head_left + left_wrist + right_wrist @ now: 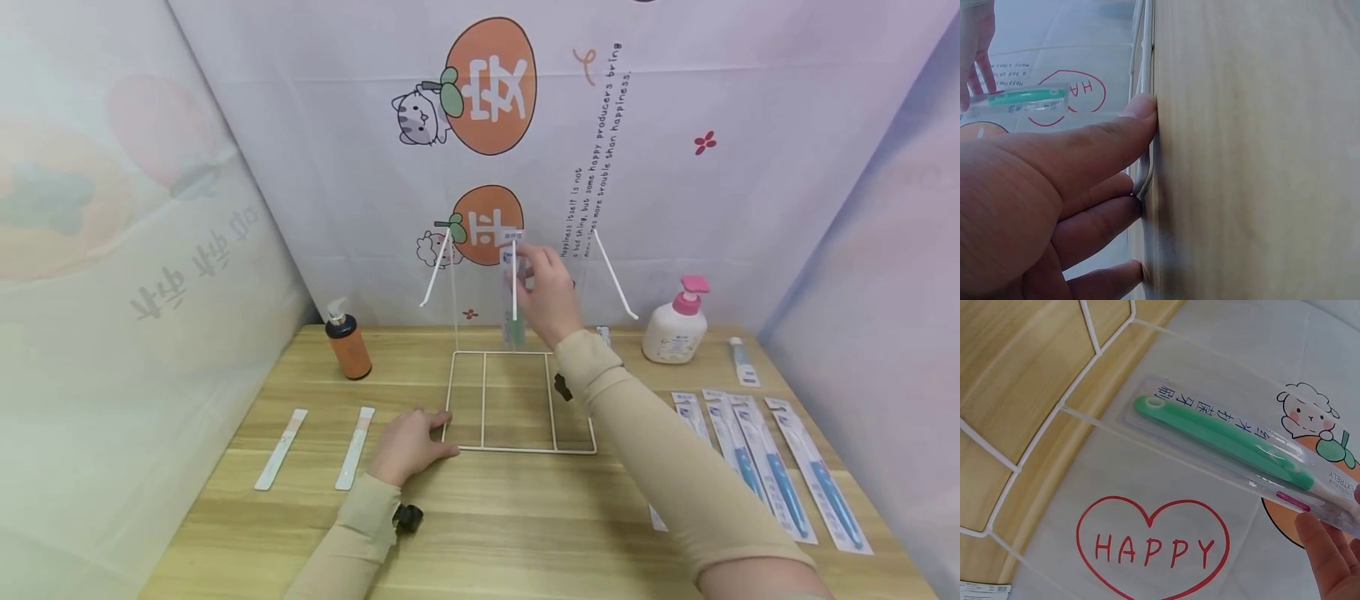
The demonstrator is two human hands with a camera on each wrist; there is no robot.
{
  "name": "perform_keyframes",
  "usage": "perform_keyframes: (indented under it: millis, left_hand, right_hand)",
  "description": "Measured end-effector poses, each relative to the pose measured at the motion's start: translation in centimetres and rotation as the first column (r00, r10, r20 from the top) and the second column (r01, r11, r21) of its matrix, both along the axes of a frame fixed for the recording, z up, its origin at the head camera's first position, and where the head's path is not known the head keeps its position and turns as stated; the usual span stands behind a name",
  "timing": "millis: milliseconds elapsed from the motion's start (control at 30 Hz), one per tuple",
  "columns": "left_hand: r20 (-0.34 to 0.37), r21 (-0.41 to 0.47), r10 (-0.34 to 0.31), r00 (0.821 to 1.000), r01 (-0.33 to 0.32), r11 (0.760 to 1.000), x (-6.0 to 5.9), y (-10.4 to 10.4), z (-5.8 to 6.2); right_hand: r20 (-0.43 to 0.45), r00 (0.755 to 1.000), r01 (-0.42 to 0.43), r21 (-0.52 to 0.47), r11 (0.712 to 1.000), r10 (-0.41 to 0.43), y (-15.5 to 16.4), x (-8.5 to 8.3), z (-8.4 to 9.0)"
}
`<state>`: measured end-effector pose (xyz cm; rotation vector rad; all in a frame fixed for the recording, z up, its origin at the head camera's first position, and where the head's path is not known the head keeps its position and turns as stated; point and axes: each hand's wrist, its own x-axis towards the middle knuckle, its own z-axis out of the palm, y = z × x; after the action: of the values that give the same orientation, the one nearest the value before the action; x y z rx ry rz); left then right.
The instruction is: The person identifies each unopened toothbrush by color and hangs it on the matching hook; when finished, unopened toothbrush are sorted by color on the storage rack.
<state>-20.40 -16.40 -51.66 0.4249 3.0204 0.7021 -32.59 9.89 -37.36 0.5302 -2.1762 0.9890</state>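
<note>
Our right hand (550, 293) pinches the packed green toothbrush (1222, 439) high at the far hook, while our left hand (411, 444) lies flat, pressing the white wire rack (517, 402) so it stays put.

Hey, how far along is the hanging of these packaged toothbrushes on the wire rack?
Just starting. No pack shows on the rack yet. The right hand holds a green toothbrush pack up at the middle hook; the left hand steadies the base. Blue packs on the right and two packs on the left lie waiting.
</note>
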Motion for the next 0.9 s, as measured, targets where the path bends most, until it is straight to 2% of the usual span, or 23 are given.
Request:
perform_keyframes:
  millis: [233, 367, 500, 667, 900]
  left_hand:
    - [0.013, 0.0, 0.008, 1.0, -0.008, 1.0, 0.0, 0.0, 0.0]
    - [0.021, 0.004, 0.011, 1.0, -0.011, 1.0, 0.1, 0.1, 0.2]
    - [0.022, 0.005, 0.006, 1.0, -0.006, 1.0, 0.2, 0.2, 0.1]
    - [0.019, -0.001, 0.002, 1.0, -0.002, 1.0, 0.2, 0.2, 0.0]
    - [0.021, -0.008, -0.003, 1.0, 0.003, 1.0, 0.1, 0.1, 0.1]
  right_hand:
    - [0.03, 1.0, 0.004, -0.009, 1.0, -0.004, -0.1, -0.1, -0.1]
    - [0.014, 1.0, 0.01, -0.005, 1.0, -0.01, 0.0, -0.2, -0.3]
    - [0.001, 1.0, -0.02, -0.042, 0.999, 0.02, 0.5, 0.1, -0.7]
    - [0.007, 0.999, -0.039, -0.05, 0.998, 0.04, 2.0, 1.8, -0.9]
    - [0.108, 0.994, -0.035, 0.02, 0.999, 0.033, 7.2, 5.4, -2.3]
